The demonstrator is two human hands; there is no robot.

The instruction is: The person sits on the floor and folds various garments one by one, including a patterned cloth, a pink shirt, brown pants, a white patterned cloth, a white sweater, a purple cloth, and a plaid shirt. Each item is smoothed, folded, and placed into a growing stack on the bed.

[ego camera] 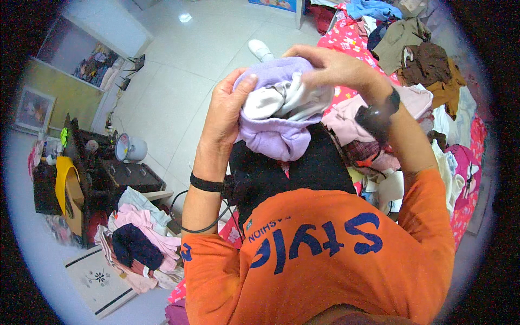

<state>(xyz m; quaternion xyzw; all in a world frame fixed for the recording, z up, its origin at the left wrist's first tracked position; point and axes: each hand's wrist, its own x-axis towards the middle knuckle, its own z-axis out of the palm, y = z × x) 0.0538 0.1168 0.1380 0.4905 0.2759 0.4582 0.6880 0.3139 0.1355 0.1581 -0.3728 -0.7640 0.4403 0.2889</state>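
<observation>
A bundle of soft lilac cloth (280,142) is held up above my lap, over black trousers. Its outer layer is folded around a white inner cloth (266,101), which shows bunched in the opening. My left hand (231,107) grips the left rim, thumb on top of the lilac fabric. At the upper right, my right hand (339,67) pinches the white cloth and the far rim; some of its fingertips are blurred or hidden by the fabric. Whether the bundle is a garment or a hat, I cannot tell.
Heaps of clothes (422,61) cover a pink patterned bedsheet (345,36) on the right. Another clothes pile (142,243) lies on a white cabinet (99,280) at lower left. A white bucket (132,148) stands by a black drawer unit (130,174). Cables hang by my left forearm.
</observation>
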